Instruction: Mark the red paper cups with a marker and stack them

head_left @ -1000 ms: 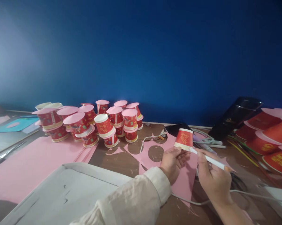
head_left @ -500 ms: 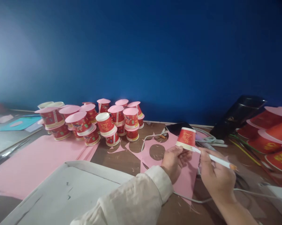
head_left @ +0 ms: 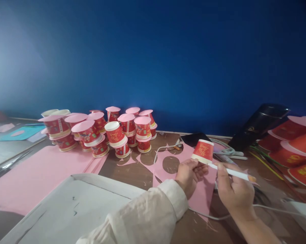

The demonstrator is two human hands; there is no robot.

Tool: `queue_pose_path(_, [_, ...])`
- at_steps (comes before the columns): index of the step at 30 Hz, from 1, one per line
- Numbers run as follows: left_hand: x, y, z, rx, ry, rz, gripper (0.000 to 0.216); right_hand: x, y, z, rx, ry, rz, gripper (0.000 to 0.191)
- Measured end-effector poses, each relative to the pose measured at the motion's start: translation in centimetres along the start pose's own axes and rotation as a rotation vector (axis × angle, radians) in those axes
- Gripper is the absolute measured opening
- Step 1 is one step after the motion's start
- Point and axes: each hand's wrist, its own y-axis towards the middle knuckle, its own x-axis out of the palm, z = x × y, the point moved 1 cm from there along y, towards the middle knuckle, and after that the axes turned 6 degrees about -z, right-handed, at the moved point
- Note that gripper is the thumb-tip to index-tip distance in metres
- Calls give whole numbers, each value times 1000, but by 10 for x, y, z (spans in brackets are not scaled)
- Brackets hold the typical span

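Note:
My left hand [head_left: 189, 174] holds a small red paper cup [head_left: 203, 151] upside down against a pink paper sheet [head_left: 200, 195] that has a round hole cut in it. My right hand [head_left: 234, 193] grips a white pen [head_left: 232, 173], its tip touching the cup's rim on the right side. A cream sleeve covers my left forearm.
A cluster of red cups with pink paper lids [head_left: 102, 132] stands at the back left. Large pink sheets [head_left: 41, 173] and a white board [head_left: 74, 206] lie in front. More red cups [head_left: 292, 145], a black object [head_left: 259, 125], cables and sticks crowd the right.
The cup and both hands have shifted slightly right and the cup has tilted a little; the pen stays at its rim.

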Motion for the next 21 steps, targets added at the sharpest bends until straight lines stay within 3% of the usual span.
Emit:
queue_pose_path(7, [2,3,-1,-17,-187,21,21,-3,0,-8,88,168,102,25])
queue_pose_path(11, [-1,5,-1,-76,-240,-8,19,4,0,1,245,181,138,41])
queue_pose_path(16, [-3,3,0,-161,-226,-35,16,14,-1,23,667,290,-24,63])
queue_pose_path(21, [-3,3,1,-187,-189,-60,11,24,-8,39,767,314,-137,59])
